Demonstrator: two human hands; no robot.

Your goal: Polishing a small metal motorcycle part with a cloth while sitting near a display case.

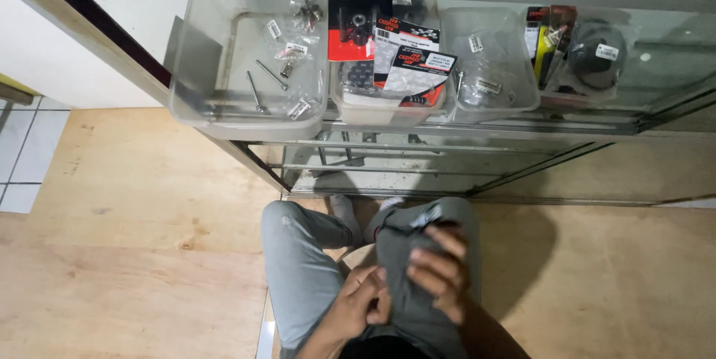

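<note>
Grey trousers (418,307) under both hands: left hand (363,301), right hand (440,269) (fingers curled).

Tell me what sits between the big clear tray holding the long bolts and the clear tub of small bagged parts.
In the head view, a clear tub stacked with red-and-black packets sits between the tray and the bagged-parts tub.

Both hands, left hand (358,301) and right hand (440,269), rest on grey trousers (298,269) below clear bins (246,117) at the glass shelf's (582,126) front edge.
</note>
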